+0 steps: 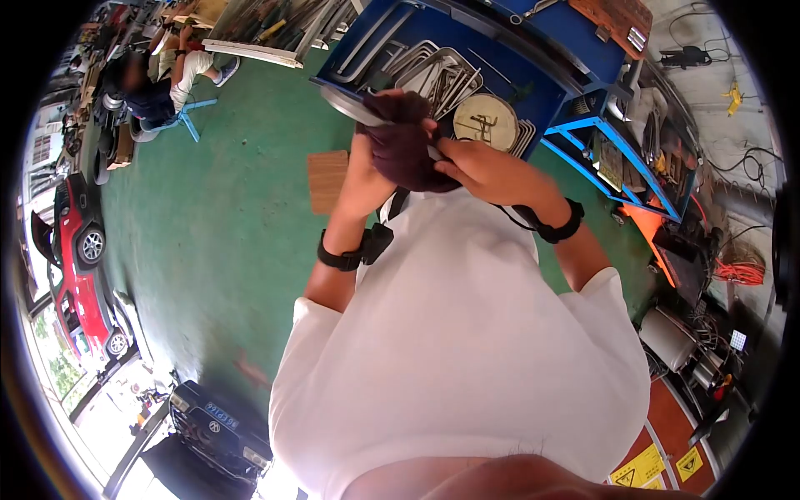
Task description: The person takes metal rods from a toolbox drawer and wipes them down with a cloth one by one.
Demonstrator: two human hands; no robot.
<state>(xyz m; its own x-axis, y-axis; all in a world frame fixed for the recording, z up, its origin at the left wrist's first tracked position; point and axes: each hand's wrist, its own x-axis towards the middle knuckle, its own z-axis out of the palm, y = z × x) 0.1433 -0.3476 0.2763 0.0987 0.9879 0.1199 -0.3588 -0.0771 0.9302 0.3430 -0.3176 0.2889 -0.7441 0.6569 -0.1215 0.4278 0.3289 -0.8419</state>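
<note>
A dark maroon cloth (400,154) is bunched between my two hands in front of my chest. My left hand (367,173) is closed around its left side. From the upper left of the cloth sticks out a flat, silvery metal tool (353,106); the cloth hides the rest of it, so its kind is unclear. My right hand (483,171) pinches the cloth's right side, where a small bit of metal shows by the fingertips. Just beyond my hands is an open blue drawer (340,65) with bent metal hex keys (442,73) and a round tan lid or dish (486,117).
A blue-framed rack (583,167) stands to the right, an orange-red cable coil (740,271) beyond it. A wooden board (327,182) is at left of my hands. Another person (154,92) sits at the far left. A red car (75,267) and a dark car (217,429) are further off.
</note>
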